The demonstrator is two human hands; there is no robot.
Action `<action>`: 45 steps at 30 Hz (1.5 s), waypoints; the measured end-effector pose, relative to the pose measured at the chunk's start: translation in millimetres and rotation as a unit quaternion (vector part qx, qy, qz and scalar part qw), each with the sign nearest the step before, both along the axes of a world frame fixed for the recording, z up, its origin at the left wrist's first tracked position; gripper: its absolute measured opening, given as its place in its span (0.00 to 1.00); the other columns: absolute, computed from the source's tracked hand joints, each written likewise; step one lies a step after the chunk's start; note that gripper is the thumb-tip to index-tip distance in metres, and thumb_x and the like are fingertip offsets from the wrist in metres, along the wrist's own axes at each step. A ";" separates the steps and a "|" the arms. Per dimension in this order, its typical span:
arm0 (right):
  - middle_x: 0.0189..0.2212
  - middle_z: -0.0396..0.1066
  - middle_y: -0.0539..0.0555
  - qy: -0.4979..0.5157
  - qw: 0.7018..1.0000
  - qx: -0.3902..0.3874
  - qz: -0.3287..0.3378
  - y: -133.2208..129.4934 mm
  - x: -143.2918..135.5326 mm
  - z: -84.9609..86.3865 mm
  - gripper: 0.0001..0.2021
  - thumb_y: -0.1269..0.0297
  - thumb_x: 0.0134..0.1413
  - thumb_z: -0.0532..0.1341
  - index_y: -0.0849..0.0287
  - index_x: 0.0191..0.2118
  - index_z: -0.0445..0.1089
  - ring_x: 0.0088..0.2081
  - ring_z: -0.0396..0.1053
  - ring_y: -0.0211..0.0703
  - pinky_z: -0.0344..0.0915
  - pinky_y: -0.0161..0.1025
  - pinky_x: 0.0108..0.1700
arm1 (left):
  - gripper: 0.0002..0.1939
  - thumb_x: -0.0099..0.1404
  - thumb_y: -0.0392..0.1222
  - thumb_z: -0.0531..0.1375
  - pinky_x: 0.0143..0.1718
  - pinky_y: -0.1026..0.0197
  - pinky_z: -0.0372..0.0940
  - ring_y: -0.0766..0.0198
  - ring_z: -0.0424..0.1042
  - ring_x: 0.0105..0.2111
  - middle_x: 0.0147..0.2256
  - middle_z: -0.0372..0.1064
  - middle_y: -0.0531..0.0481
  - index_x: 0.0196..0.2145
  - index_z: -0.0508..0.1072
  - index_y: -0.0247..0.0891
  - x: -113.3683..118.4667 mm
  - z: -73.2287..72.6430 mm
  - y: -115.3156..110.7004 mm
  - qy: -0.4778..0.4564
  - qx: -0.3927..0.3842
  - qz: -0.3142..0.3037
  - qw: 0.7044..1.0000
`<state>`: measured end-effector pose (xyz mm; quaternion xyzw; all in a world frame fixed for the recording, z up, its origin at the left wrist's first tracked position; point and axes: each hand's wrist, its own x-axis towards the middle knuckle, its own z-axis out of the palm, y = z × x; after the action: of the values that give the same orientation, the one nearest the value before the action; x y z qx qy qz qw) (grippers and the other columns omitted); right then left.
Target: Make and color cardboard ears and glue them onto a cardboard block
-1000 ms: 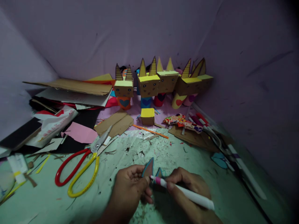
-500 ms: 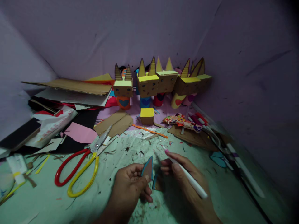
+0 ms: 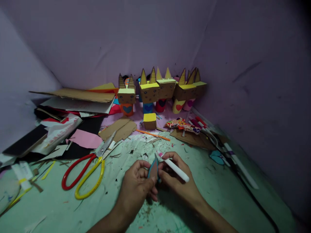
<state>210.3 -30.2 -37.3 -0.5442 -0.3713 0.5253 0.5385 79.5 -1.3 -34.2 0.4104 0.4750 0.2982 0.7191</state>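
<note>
On the tabletop (image 3: 116, 194), scissors (image 3: 97, 157) lie open toward the left edge. The left hand (image 3: 137, 181) pinches a blue-edged cardboard piece (image 3: 153, 169) between thumb and fingers near the front edge; beside it, the right hand (image 3: 176, 171) grips a white marker (image 3: 175, 169), cap end tilted rightward.

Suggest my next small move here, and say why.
I'd probably steady the small brown, blue-edged pointed piece in your left hand before marking: the fingers of your right hand crowd its side while holding the white pink-banded marker, angled away past its point.
</note>
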 end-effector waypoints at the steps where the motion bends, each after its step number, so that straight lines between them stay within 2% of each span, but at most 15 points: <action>1: 0.25 0.65 0.45 0.008 1.000 0.004 0.002 -0.4 0.4 0.8 0.16 0.68 0.42 0.62 0.55 0.38 0.56 0.21 0.62 0.33 0.60 0.30 0.22 | 0.17 0.47 0.42 0.63 0.13 0.66 0.62 0.70 0.63 0.12 0.16 0.63 0.59 0.33 0.60 0.37 -1.0 1.7 0.6 -0.001 0.002 -0.017 1.000; 4: 0.24 0.65 0.44 0.018 1.000 0.014 0.007 -1.9 1.2 2.5 0.17 0.68 0.41 0.62 0.55 0.38 0.55 0.20 0.61 0.32 0.59 0.30 0.21 | 0.16 0.48 0.42 0.63 0.14 0.67 0.63 0.69 0.65 0.14 0.18 0.66 0.55 0.33 0.63 0.34 -6.0 6.5 4.8 -0.010 -0.005 -0.054 0.998; 9: 0.27 0.67 0.47 -0.023 0.998 0.052 0.023 -2.9 1.6 -0.7 0.18 0.68 0.42 0.62 0.56 0.40 0.56 0.23 0.64 0.34 0.62 0.32 0.23 | 0.08 0.50 0.38 0.60 0.17 0.69 0.64 0.69 0.68 0.18 0.23 0.70 0.48 0.28 0.67 0.30 -11.9 8.3 14.8 -0.013 -0.010 -0.037 0.999; 15: 0.29 0.68 0.48 -0.086 0.994 0.069 0.011 -2.5 2.7 -5.4 0.18 0.69 0.41 0.62 0.55 0.41 0.58 0.25 0.66 0.36 0.64 0.32 0.24 | 0.06 0.50 0.36 0.58 0.15 0.69 0.63 0.69 0.67 0.17 0.23 0.69 0.49 0.28 0.67 0.32 -7.2 9.1 8.8 -0.011 0.003 -0.040 0.999; 20: 0.21 0.66 0.42 0.005 0.998 0.051 0.033 -4.7 2.8 -4.0 0.18 0.71 0.36 0.61 0.55 0.37 0.57 0.18 0.63 0.33 0.60 0.32 0.21 | 0.08 0.49 0.40 0.59 0.14 0.69 0.61 0.68 0.66 0.16 0.20 0.68 0.50 0.27 0.68 0.33 -9.0 12.4 4.5 0.037 0.031 -0.070 0.996; 24: 0.15 0.65 0.40 0.054 0.995 0.040 0.069 -8.0 1.6 -2.9 0.18 0.73 0.33 0.61 0.55 0.34 0.56 0.16 0.60 0.33 0.58 0.31 0.20 | 0.10 0.45 0.41 0.61 0.11 0.71 0.55 0.73 0.60 0.14 0.19 0.66 0.53 0.26 0.71 0.32 -15.7 16.7 10.7 0.039 0.089 -0.026 0.995; 27: 0.16 0.66 0.41 0.046 0.994 0.036 0.088 -10.0 0.0 -3.8 0.18 0.73 0.34 0.61 0.56 0.34 0.56 0.16 0.61 0.33 0.57 0.30 0.20 | 0.08 0.42 0.39 0.60 0.09 0.71 0.52 0.74 0.57 0.12 0.15 0.63 0.54 0.22 0.70 0.31 -17.8 17.6 13.5 0.040 0.084 -0.044 0.995; 35: 0.21 0.67 0.44 -0.010 0.993 0.052 0.107 -10.6 0.9 -10.7 0.17 0.69 0.37 0.64 0.57 0.36 0.60 0.19 0.62 0.33 0.59 0.30 0.21 | 0.03 0.43 0.36 0.58 0.10 0.70 0.55 0.71 0.60 0.11 0.12 0.64 0.54 0.20 0.68 0.33 -15.7 7.0 16.0 0.070 0.083 -0.069 0.992; 38: 0.21 0.67 0.46 -0.076 0.992 0.078 0.056 -14.8 6.1 -8.1 0.15 0.63 0.41 0.65 0.58 0.38 0.64 0.20 0.63 0.34 0.59 0.31 0.21 | 0.01 0.45 0.34 0.57 0.10 0.70 0.53 0.71 0.58 0.10 0.10 0.63 0.55 0.20 0.68 0.34 -15.4 4.5 16.4 0.100 0.079 -0.072 0.989; 42: 0.18 0.67 0.48 -0.122 0.983 0.100 -0.092 -33.3 13.2 -4.3 0.16 0.54 0.49 0.60 0.61 0.39 0.70 0.20 0.63 0.36 0.61 0.33 0.23 | 0.02 0.45 0.31 0.57 0.08 0.70 0.48 0.72 0.55 0.08 0.08 0.59 0.57 0.19 0.68 0.34 -13.5 4.2 16.6 0.152 0.067 -0.081 0.983; 44: 0.14 0.63 0.47 -0.151 0.976 0.108 -0.110 -44.9 13.8 -5.8 0.16 0.54 0.49 0.60 0.62 0.36 0.73 0.18 0.60 0.35 0.58 0.33 0.21 | 0.03 0.46 0.30 0.56 0.08 0.70 0.47 0.71 0.53 0.07 0.07 0.57 0.57 0.19 0.69 0.33 -12.0 4.9 17.2 0.172 0.065 -0.086 0.979; 45: 0.14 0.63 0.47 -0.160 0.977 0.106 -0.097 -50.0 13.1 -7.4 0.15 0.54 0.49 0.60 0.62 0.35 0.73 0.18 0.60 0.35 0.58 0.32 0.21 | 0.03 0.46 0.30 0.56 0.08 0.70 0.47 0.71 0.53 0.07 0.06 0.57 0.58 0.19 0.69 0.33 -11.4 5.4 17.6 0.179 0.066 -0.089 0.978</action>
<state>223.4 -80.2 -44.7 -0.5947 -0.4519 0.3342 0.5748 68.1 16.3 -28.8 0.5441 0.5372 0.1852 0.6173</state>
